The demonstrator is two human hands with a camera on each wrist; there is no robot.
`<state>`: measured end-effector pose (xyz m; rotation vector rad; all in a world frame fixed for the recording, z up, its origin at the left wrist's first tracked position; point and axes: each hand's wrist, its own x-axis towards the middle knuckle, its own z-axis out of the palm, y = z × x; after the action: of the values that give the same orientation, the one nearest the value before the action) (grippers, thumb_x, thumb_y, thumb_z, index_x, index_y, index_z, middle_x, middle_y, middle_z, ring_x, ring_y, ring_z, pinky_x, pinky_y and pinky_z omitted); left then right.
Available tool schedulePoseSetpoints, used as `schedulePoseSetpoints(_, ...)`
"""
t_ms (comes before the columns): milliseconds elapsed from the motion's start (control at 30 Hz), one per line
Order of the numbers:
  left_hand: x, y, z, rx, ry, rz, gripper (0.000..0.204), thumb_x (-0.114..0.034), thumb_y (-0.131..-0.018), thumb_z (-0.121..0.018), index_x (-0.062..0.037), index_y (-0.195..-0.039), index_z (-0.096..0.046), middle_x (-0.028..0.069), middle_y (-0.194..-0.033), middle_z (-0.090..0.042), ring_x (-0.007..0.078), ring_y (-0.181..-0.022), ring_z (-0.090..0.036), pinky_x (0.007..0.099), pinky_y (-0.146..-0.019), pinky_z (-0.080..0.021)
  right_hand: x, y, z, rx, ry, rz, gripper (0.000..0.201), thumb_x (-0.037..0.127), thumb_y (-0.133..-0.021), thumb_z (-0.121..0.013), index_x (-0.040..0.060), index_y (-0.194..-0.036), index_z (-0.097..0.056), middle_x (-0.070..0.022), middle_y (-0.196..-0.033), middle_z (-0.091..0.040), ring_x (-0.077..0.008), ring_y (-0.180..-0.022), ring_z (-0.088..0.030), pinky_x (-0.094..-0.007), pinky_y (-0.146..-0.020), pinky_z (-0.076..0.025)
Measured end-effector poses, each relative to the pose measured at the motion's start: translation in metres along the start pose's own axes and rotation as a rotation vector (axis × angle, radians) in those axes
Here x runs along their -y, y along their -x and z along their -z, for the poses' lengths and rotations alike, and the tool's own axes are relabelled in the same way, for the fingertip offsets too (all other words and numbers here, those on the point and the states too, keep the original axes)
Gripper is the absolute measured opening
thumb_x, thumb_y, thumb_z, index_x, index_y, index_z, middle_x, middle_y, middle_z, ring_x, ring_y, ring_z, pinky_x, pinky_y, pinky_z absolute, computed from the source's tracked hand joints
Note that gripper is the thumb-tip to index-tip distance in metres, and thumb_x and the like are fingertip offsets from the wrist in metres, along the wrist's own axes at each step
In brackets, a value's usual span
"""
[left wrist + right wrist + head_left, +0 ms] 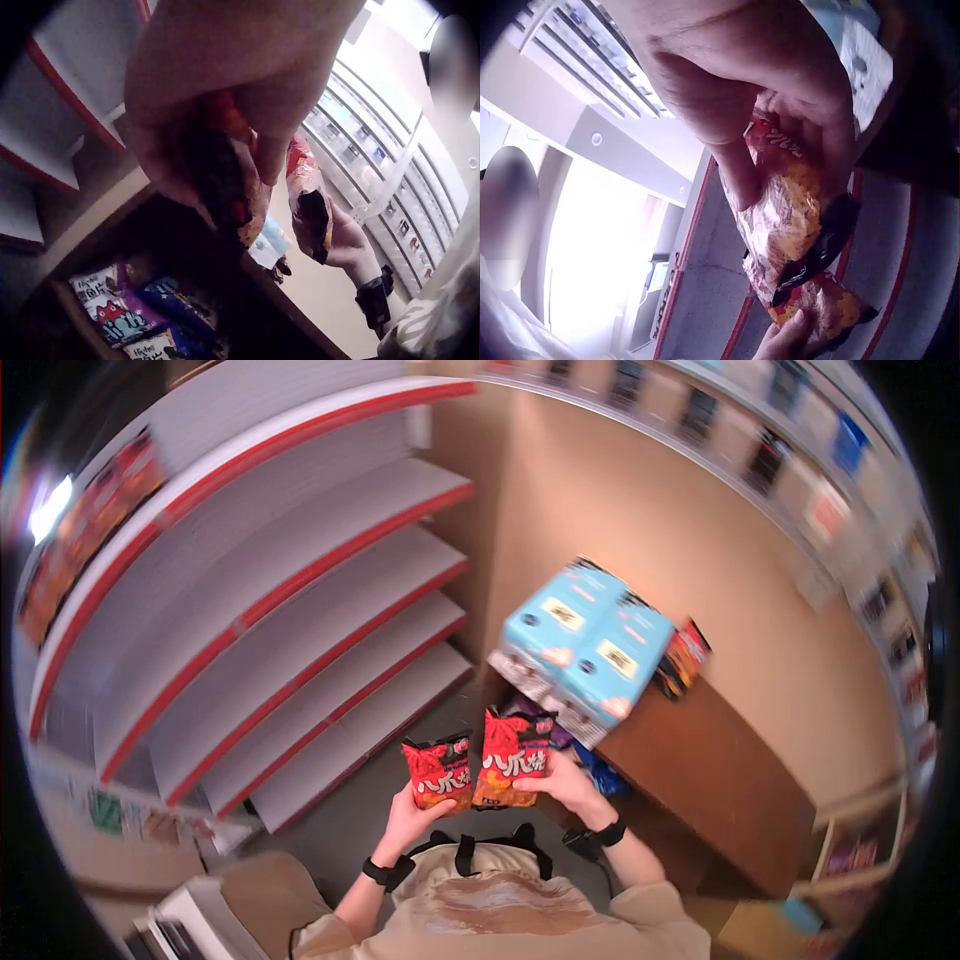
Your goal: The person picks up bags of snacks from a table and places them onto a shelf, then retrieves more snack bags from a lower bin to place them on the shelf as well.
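My left hand point(406, 820) grips a small red snack bag point(438, 768) with black edges and white lettering, thumb across its lower front. Beside it, my right hand point(570, 784) holds a second red snack bag point(514, 750) by its right side. Both bags are upright, printed fronts facing me, with a narrow gap between them in the head view. From the right wrist, the near bag point(780, 217) looks crinkled and shiny under my thumb. The left wrist view shows the held bag's dark end point(217, 180) below my palm.
White shelves point(350, 600) with red edges stand at the left, red bags point(90, 535) on top. Light-blue packs point(590, 635) sit on a brown table point(710, 780), another red bag point(684, 658) behind them. Purple and blue snack bags point(120, 307) lie lower down.
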<state>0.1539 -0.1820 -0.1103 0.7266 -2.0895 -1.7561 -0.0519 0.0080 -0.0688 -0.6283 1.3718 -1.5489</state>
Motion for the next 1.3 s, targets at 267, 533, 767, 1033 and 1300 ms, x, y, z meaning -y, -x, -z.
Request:
schedulePoseSetpoints(267, 0.006, 0.035, 0.101, -0.295, -0.007, 0.216, 0.056, -0.027, -0.073, -0.08, -0.0028, -0.117, -0.056, 0.0109, -0.104, -0.068, 0.0192, -0.096, -0.065, 0.0335, -0.085, -0.051, -0.01, -0.107, -0.089, 0.164, -0.088, -0.121, 0.043, -0.003, -0.076, -0.072, 0.0029, -0.116, -0.058, -0.0045, -0.111, -0.064, -0.0139, -0.102, -0.06, -0.0303, -0.093, -0.045)
schedulePoseSetpoints(533, 0.037, 0.015, 0.157, -0.448, 0.08, 0.261, 0.052, -0.023, -0.072, -0.08, -0.0028, -0.113, -0.058, 0.0093, -0.103, -0.068, 0.0176, -0.096, -0.065, 0.0328, -0.085, -0.05, 0.018, -0.216, -0.136, 0.196, -0.084, -0.087, 0.032, 0.003, -0.08, -0.07, 0.0016, -0.111, -0.061, -0.0034, -0.107, -0.065, -0.0124, -0.096, -0.06, -0.0291, -0.09, -0.046)
schedulePoseSetpoints(767, 0.032, -0.067, 0.199, -0.344, 0.006, 0.171, 0.053, -0.024, -0.072, -0.08, -0.0035, -0.116, -0.057, 0.0095, -0.105, -0.068, 0.0179, -0.097, -0.064, 0.0326, -0.086, -0.05, 0.134, -0.314, -0.155, 0.11, 0.095, 0.328, 0.039, 0.004, -0.079, -0.071, 0.0021, -0.116, -0.056, -0.0043, -0.11, -0.063, -0.0133, -0.099, -0.059, -0.0295, -0.09, -0.045)
schedulePoseSetpoints(1033, 0.02, -0.152, 0.269, -0.317, 0.011, 0.019, 0.055, -0.029, -0.073, -0.079, -0.0041, -0.116, -0.057, 0.0096, -0.104, -0.068, 0.0175, -0.099, -0.063, 0.0334, -0.088, -0.048, 0.341, -0.394, -0.176, 0.049, 0.356, 0.766, 0.041, 0.011, -0.082, -0.069, 0.0013, -0.119, -0.053, -0.0059, -0.113, -0.062, -0.0148, -0.102, -0.059, -0.0305, -0.092, -0.045)
schedulePoseSetpoints(1300, 0.014, -0.171, 0.322, -0.346, 0.046, -0.041, 0.048, -0.03, -0.072, -0.081, -0.0043, -0.108, -0.062, 0.01, -0.098, -0.068, 0.0185, -0.091, -0.065, 0.0314, -0.082, -0.05, 0.487, -0.494, -0.269, 0.018, 0.733, 0.603, 0.044, 0.017, -0.089, -0.063, 0.0001, -0.125, -0.046, -0.0081, -0.116, -0.059, -0.0141, -0.102, -0.06, -0.0289, -0.087, -0.049)
